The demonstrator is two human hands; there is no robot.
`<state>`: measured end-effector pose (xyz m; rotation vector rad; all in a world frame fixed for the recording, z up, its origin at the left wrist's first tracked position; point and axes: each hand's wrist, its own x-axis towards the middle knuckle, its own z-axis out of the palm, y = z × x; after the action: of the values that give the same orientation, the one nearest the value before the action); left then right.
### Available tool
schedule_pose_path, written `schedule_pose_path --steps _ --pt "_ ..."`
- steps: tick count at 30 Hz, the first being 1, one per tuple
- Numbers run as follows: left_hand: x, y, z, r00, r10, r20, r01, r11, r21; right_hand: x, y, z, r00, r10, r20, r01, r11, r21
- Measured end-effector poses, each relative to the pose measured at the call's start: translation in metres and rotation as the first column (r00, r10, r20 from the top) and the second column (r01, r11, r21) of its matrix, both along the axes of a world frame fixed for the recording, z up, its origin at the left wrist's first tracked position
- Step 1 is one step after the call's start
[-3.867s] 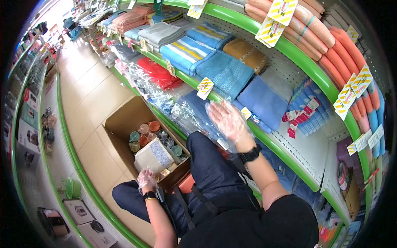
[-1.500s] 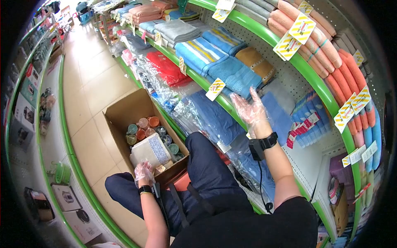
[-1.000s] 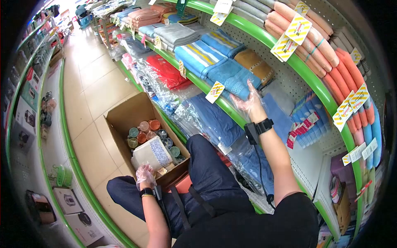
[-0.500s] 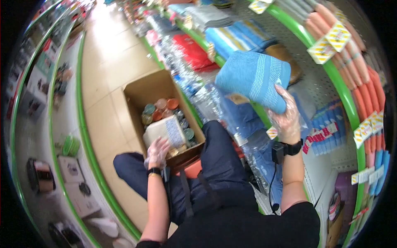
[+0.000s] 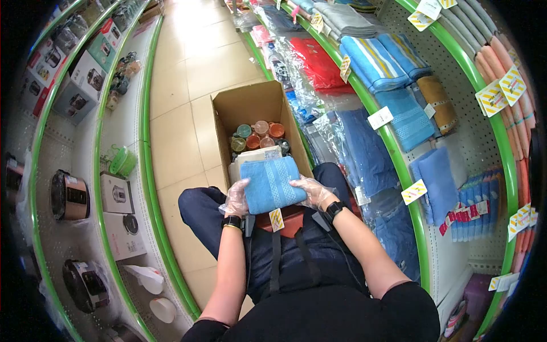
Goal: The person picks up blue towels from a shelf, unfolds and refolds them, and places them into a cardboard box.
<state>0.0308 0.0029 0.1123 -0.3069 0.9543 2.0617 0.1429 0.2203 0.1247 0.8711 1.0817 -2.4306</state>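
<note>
A folded light-blue towel (image 5: pixel 272 181) with a pale woven band is held level in front of me, over the near end of the cardboard box (image 5: pixel 250 105). At its left edge, my left hand (image 5: pixel 236 198) in a clear plastic glove grips it. My right hand (image 5: pixel 313 191), gloved the same way, closes on the right edge. A yellow-striped white tag (image 5: pixel 276 219) shows just below the towel. Inside the box are several coloured glass cups (image 5: pixel 261 134) and a pale flat item (image 5: pixel 259 155), which the towel partly covers.
On the right shelf lie another patterned blue towel (image 5: pixel 409 118), striped towels (image 5: pixel 373 60), a brown rolled towel (image 5: pixel 437 104) and a plain blue one (image 5: pixel 436 182). Bagged clothes (image 5: pixel 364 142) line the lower level. Left shelves hold rice cookers (image 5: pixel 69 195) and a green basket (image 5: pixel 121 162).
My right hand has come from the right shelf to my lap with the blue towel. My left hand, formerly at the pale item in the box, now holds the towel's left edge.
</note>
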Motion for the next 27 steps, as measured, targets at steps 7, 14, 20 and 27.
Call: schedule_pose_path --steps 7,14,20,27 --pt "-0.026 0.009 -0.038 0.933 0.032 -0.358 -0.11 0.974 -0.199 -0.042 0.004 -0.038 0.983 0.168 0.078 -0.18 0.758 0.627" --pt "-0.025 0.015 -0.028 0.881 -0.032 -0.473 -0.238 0.834 -0.498 -0.049 -0.005 -0.046 0.991 0.12 -0.058 -0.065 0.816 0.574" --pt "-0.032 0.006 -0.084 0.875 -0.161 -0.456 -0.22 0.707 -0.672 -0.004 0.02 0.056 0.916 0.192 -0.352 0.194 0.557 0.808" --pt "-0.01 0.015 -0.034 0.946 0.014 -0.324 -0.177 0.86 -0.479 0.075 0.118 0.234 0.431 -0.557 -0.711 0.874 0.453 0.175"
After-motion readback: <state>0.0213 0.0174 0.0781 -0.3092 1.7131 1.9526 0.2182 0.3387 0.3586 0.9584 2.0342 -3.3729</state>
